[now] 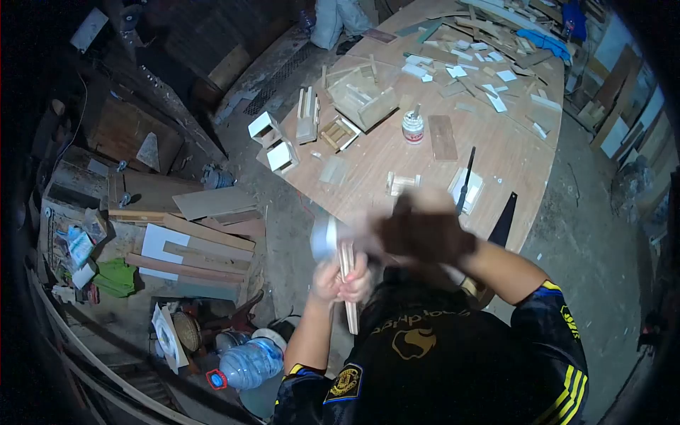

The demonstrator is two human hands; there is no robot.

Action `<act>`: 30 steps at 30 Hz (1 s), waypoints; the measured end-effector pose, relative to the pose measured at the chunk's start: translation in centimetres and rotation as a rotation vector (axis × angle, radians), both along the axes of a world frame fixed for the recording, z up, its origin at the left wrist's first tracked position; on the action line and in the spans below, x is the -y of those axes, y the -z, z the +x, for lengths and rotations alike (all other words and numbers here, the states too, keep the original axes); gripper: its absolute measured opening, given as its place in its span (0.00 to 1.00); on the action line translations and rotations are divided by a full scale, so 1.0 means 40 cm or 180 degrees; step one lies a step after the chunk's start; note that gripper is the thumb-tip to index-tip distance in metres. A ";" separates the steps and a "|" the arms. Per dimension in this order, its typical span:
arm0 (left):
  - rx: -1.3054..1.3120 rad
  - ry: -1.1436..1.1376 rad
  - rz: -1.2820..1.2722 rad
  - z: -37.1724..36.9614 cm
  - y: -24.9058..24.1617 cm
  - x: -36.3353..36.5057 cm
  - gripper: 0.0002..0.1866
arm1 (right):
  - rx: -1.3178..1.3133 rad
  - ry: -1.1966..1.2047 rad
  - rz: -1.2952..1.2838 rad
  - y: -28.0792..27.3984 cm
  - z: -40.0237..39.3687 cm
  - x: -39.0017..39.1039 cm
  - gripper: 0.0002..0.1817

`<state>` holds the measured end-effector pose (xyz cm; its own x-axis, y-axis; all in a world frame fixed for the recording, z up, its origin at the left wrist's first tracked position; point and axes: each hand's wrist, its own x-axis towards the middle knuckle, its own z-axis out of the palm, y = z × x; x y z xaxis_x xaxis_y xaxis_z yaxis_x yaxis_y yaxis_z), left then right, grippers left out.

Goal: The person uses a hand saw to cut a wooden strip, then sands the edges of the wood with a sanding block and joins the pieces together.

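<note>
My left hand (343, 281) is wrapped round a narrow, layered wooden piece (351, 312), held roughly upright near the table's front edge. My right hand (418, 230) is smeared by motion above the front of the table, to the right of that piece. A pale blurred shape (326, 237) lies at the top of the wooden piece, too smeared to identify. Whatever my right hand holds cannot be made out. Just beyond it on the table sits a small wooden frame (404, 183).
On the table (382, 202) are a glue jar (413, 129), a brown board (443, 137), a wooden box (365, 99), white boxes (282, 156), a saw (503, 218) and scattered offcuts. Boards (191, 248) and a large water bottle (249, 363) are at the left.
</note>
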<state>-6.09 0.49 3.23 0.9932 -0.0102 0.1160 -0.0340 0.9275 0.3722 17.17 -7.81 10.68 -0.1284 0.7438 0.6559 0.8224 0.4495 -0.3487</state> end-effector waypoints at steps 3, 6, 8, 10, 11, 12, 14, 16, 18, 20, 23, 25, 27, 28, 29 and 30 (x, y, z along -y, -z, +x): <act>-0.0364 -0.0596 0.1078 -0.013 -0.056 -0.026 0.28 | -0.1580 0.0004 -0.0494 -0.038 0.019 0.010 0.16; -0.1334 -0.1215 0.2010 -0.052 -0.074 0.021 0.30 | -0.1161 -0.0333 0.0090 -0.034 -0.025 0.029 0.17; -0.1068 -0.1039 0.2459 -0.037 -0.107 0.017 0.27 | -0.0521 0.0000 0.0092 -0.040 0.039 -0.010 0.11; -0.1221 -0.1296 0.2943 -0.011 -0.140 0.025 0.28 | -0.0208 -0.0093 0.0240 -0.099 0.050 0.015 0.11; -0.1478 -0.1563 0.3373 -0.008 -0.147 0.035 0.28 | -0.0480 -0.0556 0.0157 -0.122 0.022 0.052 0.13; -0.1499 -0.2027 0.4704 -0.016 -0.139 0.038 0.30 | -0.0611 -0.0382 -0.0215 -0.106 -0.006 0.062 0.12; -0.1426 -0.1819 0.4701 -0.027 -0.159 0.027 0.27 | -0.0331 0.0135 -0.0217 -0.074 -0.001 0.031 0.14; -0.1373 -0.1864 0.4807 -0.019 -0.181 0.030 0.21 | 0.0009 0.0441 0.0148 -0.057 0.059 -0.023 0.22; -0.1400 -0.2458 0.5206 0.021 -0.167 0.039 0.25 | -0.0310 -0.0103 0.0299 -0.101 0.008 0.039 0.23; -0.1477 -0.2792 0.5756 0.010 -0.159 0.051 0.32 | -0.0317 -0.0119 0.0038 -0.105 -0.034 0.062 0.21; -0.1963 -0.2052 0.5076 -0.016 -0.185 0.041 0.30 | 0.0282 0.0730 0.0094 -0.060 0.062 -0.008 0.22; -0.1848 -0.2237 0.5165 0.000 -0.177 0.038 0.30 | -0.0274 0.0063 0.0343 -0.078 0.016 0.030 0.24; -0.1259 -0.2745 0.5638 0.001 -0.164 0.045 0.31 | -0.0350 -0.0136 0.0106 -0.090 -0.045 0.057 0.22; -0.1538 -0.2674 0.5619 -0.007 -0.152 0.042 0.32 | -0.0474 -0.0094 -0.0223 -0.067 -0.024 0.040 0.20; -0.1494 -0.2670 0.5631 -0.011 -0.157 0.042 0.32 | -0.0082 0.0125 -0.0032 -0.007 0.035 0.004 0.21; -0.1472 -0.2686 0.5694 -0.013 -0.164 0.040 0.33 | -0.0049 0.0160 -0.0008 -0.030 0.031 0.013 0.21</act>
<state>-6.62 -1.12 9.78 0.7570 0.5854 0.2902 0.1729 -0.6079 0.7750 18.40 -8.33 11.87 -0.0809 0.7506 0.6557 0.8385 0.4070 -0.3624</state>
